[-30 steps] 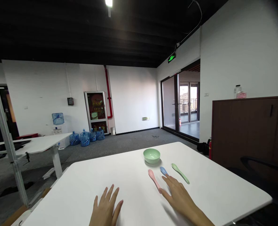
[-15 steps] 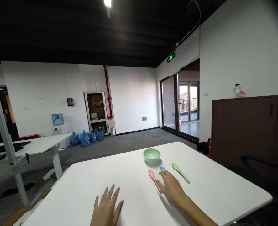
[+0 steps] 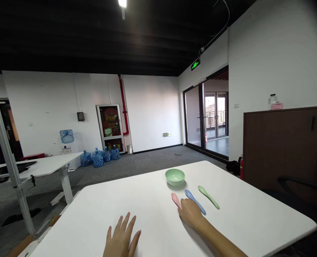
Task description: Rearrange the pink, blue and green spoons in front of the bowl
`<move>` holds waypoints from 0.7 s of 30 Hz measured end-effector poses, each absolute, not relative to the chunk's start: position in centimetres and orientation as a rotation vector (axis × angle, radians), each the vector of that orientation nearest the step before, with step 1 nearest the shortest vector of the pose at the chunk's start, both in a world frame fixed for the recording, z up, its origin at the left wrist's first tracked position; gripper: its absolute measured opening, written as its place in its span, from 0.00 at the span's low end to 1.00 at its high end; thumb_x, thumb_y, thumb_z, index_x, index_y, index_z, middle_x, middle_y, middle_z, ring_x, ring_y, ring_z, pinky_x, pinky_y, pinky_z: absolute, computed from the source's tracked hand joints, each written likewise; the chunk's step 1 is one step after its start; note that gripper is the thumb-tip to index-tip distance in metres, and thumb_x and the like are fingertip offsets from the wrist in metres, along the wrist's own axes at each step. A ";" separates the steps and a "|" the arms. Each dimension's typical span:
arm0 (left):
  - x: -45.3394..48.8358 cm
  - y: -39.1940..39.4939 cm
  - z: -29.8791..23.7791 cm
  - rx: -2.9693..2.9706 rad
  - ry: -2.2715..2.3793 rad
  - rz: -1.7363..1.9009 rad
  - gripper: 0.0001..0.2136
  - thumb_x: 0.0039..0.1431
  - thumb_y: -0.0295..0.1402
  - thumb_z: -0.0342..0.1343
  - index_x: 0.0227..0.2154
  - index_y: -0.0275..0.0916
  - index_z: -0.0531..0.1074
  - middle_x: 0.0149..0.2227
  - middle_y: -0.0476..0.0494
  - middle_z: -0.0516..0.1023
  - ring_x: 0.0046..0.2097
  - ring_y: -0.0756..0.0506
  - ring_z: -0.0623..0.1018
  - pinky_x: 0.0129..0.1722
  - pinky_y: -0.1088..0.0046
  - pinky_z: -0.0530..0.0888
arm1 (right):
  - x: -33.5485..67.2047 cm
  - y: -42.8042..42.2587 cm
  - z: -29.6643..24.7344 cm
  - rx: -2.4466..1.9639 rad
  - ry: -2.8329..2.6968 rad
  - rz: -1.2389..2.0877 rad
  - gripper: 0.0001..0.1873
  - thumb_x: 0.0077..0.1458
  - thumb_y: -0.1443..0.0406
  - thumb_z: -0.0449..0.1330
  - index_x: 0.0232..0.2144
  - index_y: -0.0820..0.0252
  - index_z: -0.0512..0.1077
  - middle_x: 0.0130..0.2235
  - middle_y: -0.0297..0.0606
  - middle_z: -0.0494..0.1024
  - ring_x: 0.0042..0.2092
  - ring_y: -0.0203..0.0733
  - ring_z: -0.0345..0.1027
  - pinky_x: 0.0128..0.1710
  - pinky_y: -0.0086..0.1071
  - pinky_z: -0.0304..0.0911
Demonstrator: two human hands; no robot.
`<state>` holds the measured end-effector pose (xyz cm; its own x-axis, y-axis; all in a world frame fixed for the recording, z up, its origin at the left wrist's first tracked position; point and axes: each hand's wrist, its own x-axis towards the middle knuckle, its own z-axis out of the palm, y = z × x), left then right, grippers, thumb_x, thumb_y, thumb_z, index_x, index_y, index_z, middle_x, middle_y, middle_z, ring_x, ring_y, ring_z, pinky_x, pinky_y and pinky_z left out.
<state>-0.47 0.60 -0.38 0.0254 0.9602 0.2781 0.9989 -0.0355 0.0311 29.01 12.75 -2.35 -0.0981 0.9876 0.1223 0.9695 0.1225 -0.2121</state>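
A mint green bowl (image 3: 174,177) sits on the white table (image 3: 147,200). In front of it lie three spoons side by side: pink (image 3: 176,198), blue (image 3: 195,202) and green (image 3: 208,197). My right hand (image 3: 191,215) rests on the pink spoon's handle with its fingers curled down over it; only the spoon's bowl end shows. The blue spoon lies just to the right of that hand, uncovered. My left hand (image 3: 122,237) lies flat on the table near the front edge, fingers spread, holding nothing.
A dark wooden cabinet (image 3: 284,142) stands to the right, with a dark chair (image 3: 303,185) before it. Another white desk (image 3: 37,166) and a metal frame post (image 3: 8,160) are on the left. Water jugs (image 3: 99,157) stand by the far wall.
My right hand has shifted left, off the blue spoon and onto the pink spoon's handle, with its fingers curling in. The blue spoon now shows in full. My left hand stayed put.
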 end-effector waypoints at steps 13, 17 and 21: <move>-0.7 0.2 -0.4 -2.117 -2.070 -0.322 0.25 0.69 0.42 0.41 0.66 0.49 0.64 0.70 0.45 0.64 0.71 0.34 0.63 0.66 0.40 0.66 | 30.3 16.5 2.6 -1.871 -2.021 -0.009 0.15 0.65 0.63 0.50 0.35 0.60 0.76 0.40 0.47 0.82 0.41 0.48 0.77 0.34 0.33 0.54; -1.1 0.3 -1.0 -2.118 -2.035 -0.412 0.24 0.69 0.43 0.42 0.65 0.50 0.64 0.70 0.44 0.65 0.71 0.34 0.64 0.66 0.39 0.66 | 30.5 19.7 4.8 -1.949 -1.950 0.018 0.16 0.66 0.62 0.51 0.37 0.61 0.78 0.43 0.50 0.83 0.45 0.51 0.78 0.37 0.34 0.59; -1.4 0.5 -1.7 -2.127 -2.015 -0.449 0.24 0.69 0.44 0.43 0.65 0.53 0.64 0.69 0.44 0.66 0.71 0.34 0.64 0.65 0.39 0.66 | 30.3 22.1 5.1 -1.992 -1.894 0.078 0.19 0.67 0.57 0.53 0.42 0.64 0.79 0.48 0.56 0.82 0.49 0.54 0.77 0.41 0.36 0.63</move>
<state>-1.36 0.48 -1.71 0.0375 0.9412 0.3357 0.9947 -0.0674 0.0780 30.30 22.06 5.14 0.0857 0.9709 0.2238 0.9491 -0.0112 -0.3147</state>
